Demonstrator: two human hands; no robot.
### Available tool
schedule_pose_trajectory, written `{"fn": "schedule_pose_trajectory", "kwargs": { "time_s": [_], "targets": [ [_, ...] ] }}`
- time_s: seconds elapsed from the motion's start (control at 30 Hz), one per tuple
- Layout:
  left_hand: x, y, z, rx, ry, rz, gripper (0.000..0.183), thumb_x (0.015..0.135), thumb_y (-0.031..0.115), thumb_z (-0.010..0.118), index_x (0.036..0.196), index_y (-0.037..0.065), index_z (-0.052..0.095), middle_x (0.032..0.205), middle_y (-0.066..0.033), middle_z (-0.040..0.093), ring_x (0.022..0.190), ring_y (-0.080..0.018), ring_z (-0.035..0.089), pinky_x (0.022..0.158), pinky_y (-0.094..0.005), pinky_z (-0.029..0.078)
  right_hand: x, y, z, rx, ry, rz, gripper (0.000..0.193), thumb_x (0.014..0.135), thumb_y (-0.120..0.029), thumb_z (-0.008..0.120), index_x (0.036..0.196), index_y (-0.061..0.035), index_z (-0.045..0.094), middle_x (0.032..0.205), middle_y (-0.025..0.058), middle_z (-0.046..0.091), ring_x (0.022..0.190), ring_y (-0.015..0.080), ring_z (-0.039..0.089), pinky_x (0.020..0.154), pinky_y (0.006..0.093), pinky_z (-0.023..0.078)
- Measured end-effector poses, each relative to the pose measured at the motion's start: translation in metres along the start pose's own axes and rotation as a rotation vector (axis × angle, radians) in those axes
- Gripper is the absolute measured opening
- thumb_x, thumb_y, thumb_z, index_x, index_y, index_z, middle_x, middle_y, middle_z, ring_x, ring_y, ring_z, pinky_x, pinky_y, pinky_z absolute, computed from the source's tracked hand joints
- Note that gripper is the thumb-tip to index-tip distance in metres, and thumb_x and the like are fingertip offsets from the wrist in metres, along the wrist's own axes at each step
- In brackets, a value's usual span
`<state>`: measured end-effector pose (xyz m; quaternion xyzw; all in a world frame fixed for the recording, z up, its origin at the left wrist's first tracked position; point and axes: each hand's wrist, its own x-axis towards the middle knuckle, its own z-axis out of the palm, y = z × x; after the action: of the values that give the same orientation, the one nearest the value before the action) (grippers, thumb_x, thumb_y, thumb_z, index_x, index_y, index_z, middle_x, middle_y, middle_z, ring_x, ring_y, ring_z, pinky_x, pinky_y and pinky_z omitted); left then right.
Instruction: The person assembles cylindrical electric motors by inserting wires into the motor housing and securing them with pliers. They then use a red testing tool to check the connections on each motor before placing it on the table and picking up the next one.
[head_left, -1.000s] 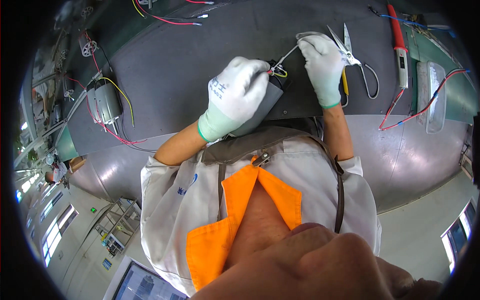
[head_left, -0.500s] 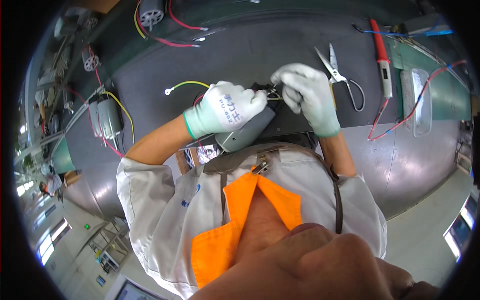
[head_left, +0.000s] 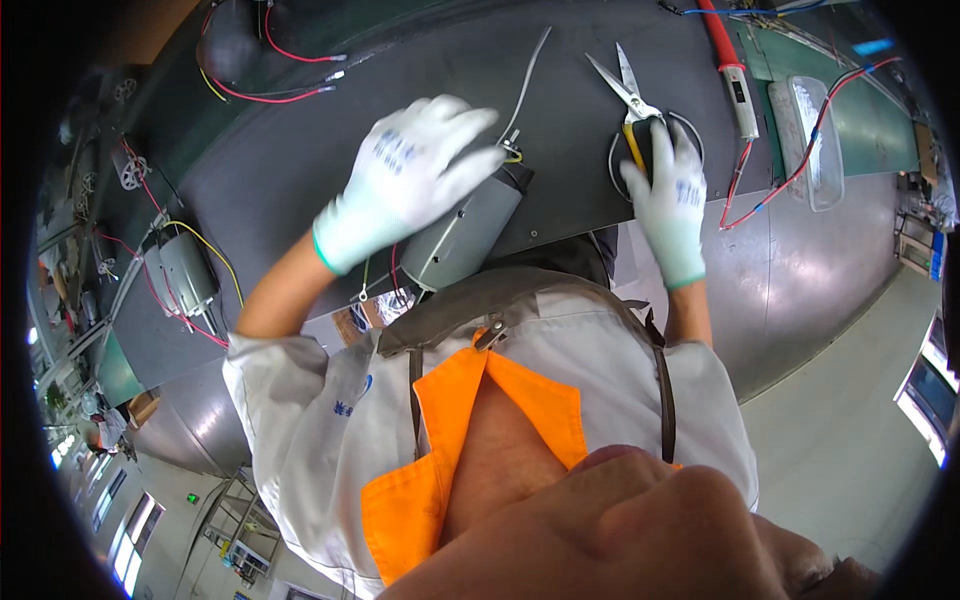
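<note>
A grey cylindrical motor lies at the table's near edge, tilted toward the upper right. From its far end, beside a bit of yellow wire, a thin pale strip like a cable tie sticks up. My left hand, in a white glove, hovers over the motor's left side, fingers apart and nothing in them. My gloved right hand, slightly blurred, reaches over the scissors' handles. Its thumb and fingers are apart around a yellow-and-black handle, with no grip visible on it.
Another grey motor with red and yellow wires rests at the left. Red leads lie at the far left. To the right are a red-handled tool with a red-and-blue cord and a clear tray.
My hands have parted from the motor's far end. The left has opened and moved left; the right has gone to the scissors. The pale strip now shows. The whole view has shifted slightly.
</note>
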<state>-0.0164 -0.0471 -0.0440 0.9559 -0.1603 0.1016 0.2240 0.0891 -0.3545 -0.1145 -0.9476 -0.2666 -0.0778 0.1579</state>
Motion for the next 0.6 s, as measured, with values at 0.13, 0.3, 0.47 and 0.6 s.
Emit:
{"fn": "schedule_pose_trajectory", "kwargs": {
  "time_s": [0.13,0.3,0.47,0.6],
  "targets": [
    [0.028,-0.016,0.009,-0.39,-0.179,-0.015,0.024,0.1,0.02,0.061,0.111,0.002,0.072,0.115,-0.0119,0.069,0.108,-0.0279,0.067,0.097,-0.0368,0.054,-0.06,-0.003,-0.016,0.02,-0.137,0.05,0.066,0.086,-0.006,0.068,0.149,-0.0064,0.047,0.143,0.0249,0.05,0.128,0.0432,0.052,0.107,0.0516,0.043],
    [0.05,-0.031,0.0,-0.803,-0.234,-0.261,0.03,0.104,0.024,0.058,0.108,0.0,0.075,0.11,-0.0097,0.073,0.106,-0.0193,0.068,0.099,-0.0327,0.052,-0.062,0.018,-0.02,0.009,-0.21,0.172,0.068,0.084,0.004,0.063,0.15,-0.006,0.047,0.138,0.0258,0.053,0.121,0.0419,0.057,0.1,0.0481,0.051],
    [0.061,-0.034,-0.027,-0.556,-0.011,0.052,0.017,0.096,0.018,0.064,0.107,0.008,0.073,0.106,-0.0161,0.07,0.102,-0.0318,0.067,0.085,-0.0392,0.055,-0.023,0.004,-0.049,1.186,-0.423,0.449,0.082,0.079,-0.002,0.079,0.153,-0.0047,0.046,0.111,0.0052,0.065,0.1,0.0112,0.062,0.088,0.03,0.053],
    [0.074,-0.035,-0.031,-0.05,0.15,0.449,0.02,0.088,0.014,0.067,0.106,0.01,0.074,0.105,-0.014,0.069,0.104,-0.0324,0.066,0.083,-0.0411,0.054,0.01,-0.035,-0.056,0.682,-0.663,-0.04,0.08,0.081,-0.026,0.084,0.148,-0.0016,0.049,0.106,0.0159,0.068,0.097,0.0239,0.068,0.09,0.0374,0.054]
  ]
}}
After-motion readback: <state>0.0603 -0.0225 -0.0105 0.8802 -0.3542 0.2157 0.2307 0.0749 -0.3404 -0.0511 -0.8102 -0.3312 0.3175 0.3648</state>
